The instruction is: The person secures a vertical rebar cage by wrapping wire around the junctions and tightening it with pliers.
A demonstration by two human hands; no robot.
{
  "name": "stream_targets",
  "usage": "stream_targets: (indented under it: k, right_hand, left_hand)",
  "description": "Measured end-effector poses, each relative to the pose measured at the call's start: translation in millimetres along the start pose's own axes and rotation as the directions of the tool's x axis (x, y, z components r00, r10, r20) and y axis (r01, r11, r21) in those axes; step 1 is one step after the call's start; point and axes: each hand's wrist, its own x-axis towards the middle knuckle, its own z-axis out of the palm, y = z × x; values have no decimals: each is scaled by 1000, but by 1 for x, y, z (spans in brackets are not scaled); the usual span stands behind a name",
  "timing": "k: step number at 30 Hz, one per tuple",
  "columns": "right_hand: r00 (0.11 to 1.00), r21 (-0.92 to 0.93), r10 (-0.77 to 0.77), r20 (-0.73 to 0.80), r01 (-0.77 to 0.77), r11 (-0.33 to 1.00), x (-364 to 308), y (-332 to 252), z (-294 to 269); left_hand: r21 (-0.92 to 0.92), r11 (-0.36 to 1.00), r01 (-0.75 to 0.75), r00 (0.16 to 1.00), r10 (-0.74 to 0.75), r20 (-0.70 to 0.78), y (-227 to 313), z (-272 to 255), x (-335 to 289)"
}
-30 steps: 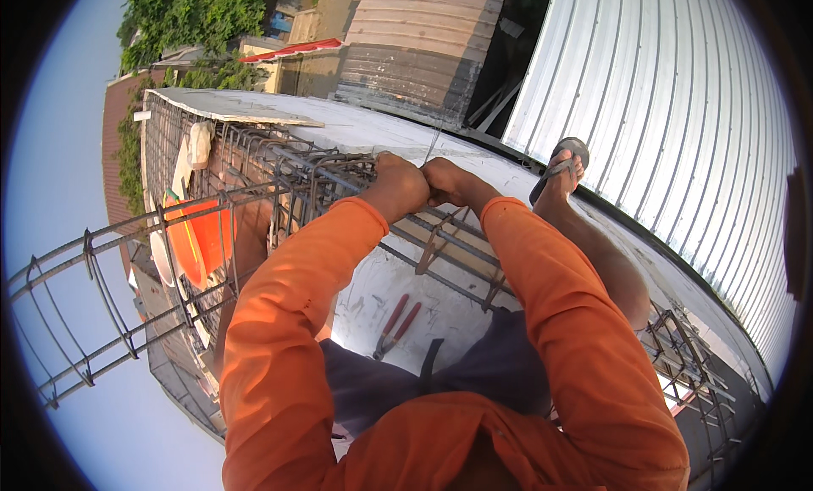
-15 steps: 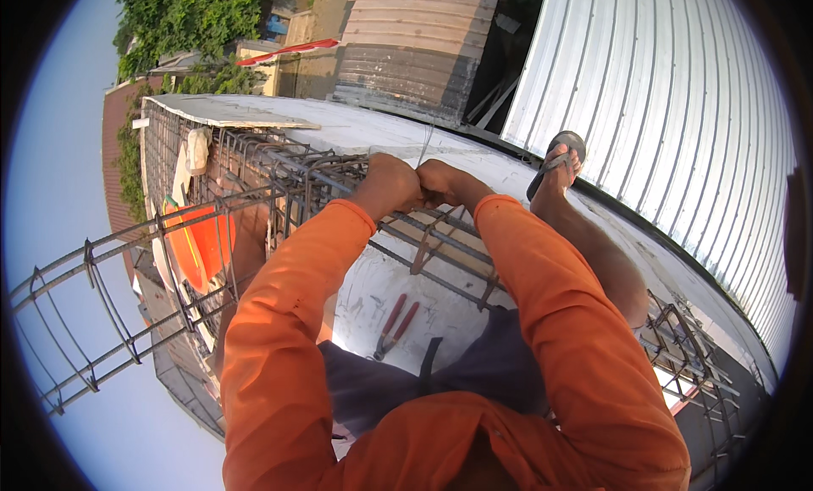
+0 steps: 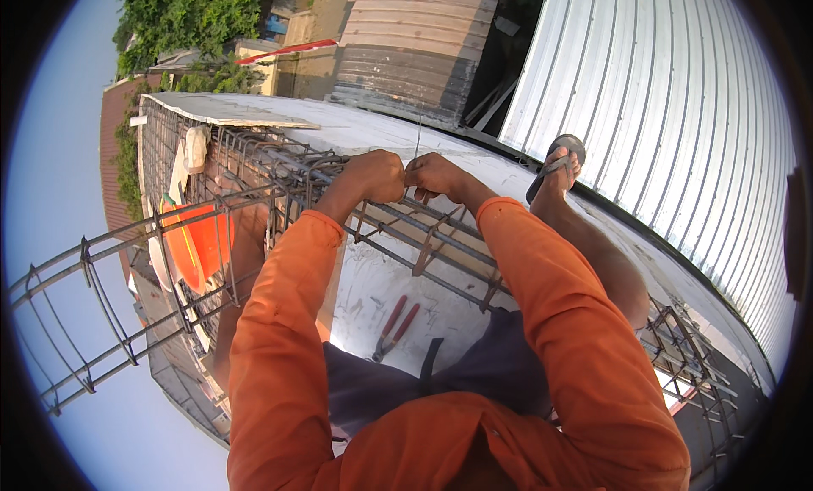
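Both hands are closed over the rebar cage [image 3: 457, 245], knuckles almost touching. From my right hand [image 3: 436, 177], a thin piece of tie wire [image 3: 418, 135] sticks up, pinched at the fingers. My left hand [image 3: 378, 176] is curled into a fist beside it; what lies inside its fingers is hidden. The cage's long ribbed bars and bent stirrups pass just beneath both hands. Red-handled pincers [image 3: 395, 328] lie on the pale surface between my legs, touched by neither hand.
At left, a vertical-looking rebar column [image 3: 127, 338] juts into the sky near an orange plastic object [image 3: 207, 245]. A white cloth-like bundle [image 3: 196, 149] hangs on the bars. Corrugated metal roofing [image 3: 652, 110] lies beyond the slab edge at right. More rebar [image 3: 690, 355] stands lower right.
My left hand has shifted slightly left and my right hand a little left as well, uncovering more of the cage below. The wire now stands more upright. The pincers stay put.
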Motion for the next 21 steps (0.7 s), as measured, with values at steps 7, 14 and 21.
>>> stream_targets:
  k: [7,14,21]
  right_hand:
    - [980,63,-108,-168,120,991,8,15,-20]
    - [1000,-227,-1,-5,0,974,8,8,-5]
    - [988,-274,-152,-21,141,951,13,-1,14]
  left_hand:
    - [-5,997,-78,987,77,-142,2,-3,0]
    - [101,994,-34,966,59,-252,-7,-22,0]
    - [92,988,-121,946,143,-291,-5,-28,7]
